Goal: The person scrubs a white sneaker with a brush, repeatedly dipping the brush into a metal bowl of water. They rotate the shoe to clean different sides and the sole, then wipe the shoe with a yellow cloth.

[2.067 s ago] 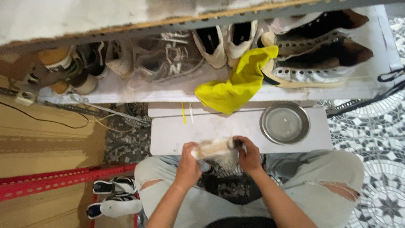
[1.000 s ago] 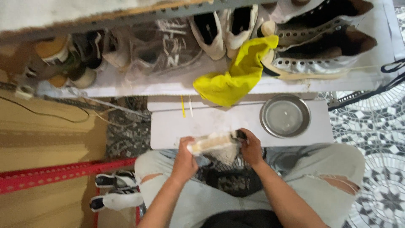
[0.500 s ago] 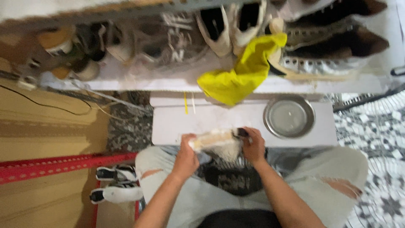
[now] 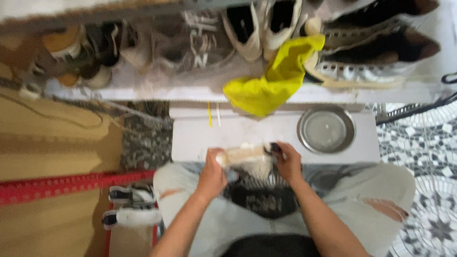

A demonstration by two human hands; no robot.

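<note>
A pale, cream-coloured shoe [image 4: 245, 159] sits sideways between both hands, over the person's lap at the near edge of a low white table [image 4: 204, 138]. The left hand [image 4: 212, 176] is closed around one end of it. The right hand [image 4: 288, 164] grips the other end, fingers curled; a small dark thing shows at its fingertips, too blurred to tell what it is.

Just beyond the right hand, a round metal bowl [image 4: 326, 129] stands on the table; it looks nearly empty, though its contents are unclear. The tabletop ahead of the left hand is bare apart from two thin sticks [image 4: 212, 114] at its far edge.

Further out, a white shelf [image 4: 143, 90] holds a row of shoes, with a yellow cloth [image 4: 271, 83] drooping over its front edge toward the table. To the left of the grip lie a red metal rail [image 4: 71, 188] and a pair of black-and-white sneakers [image 4: 131, 209]. Both forearms reach forward from the body, elbows bent, above light ripped jeans.
</note>
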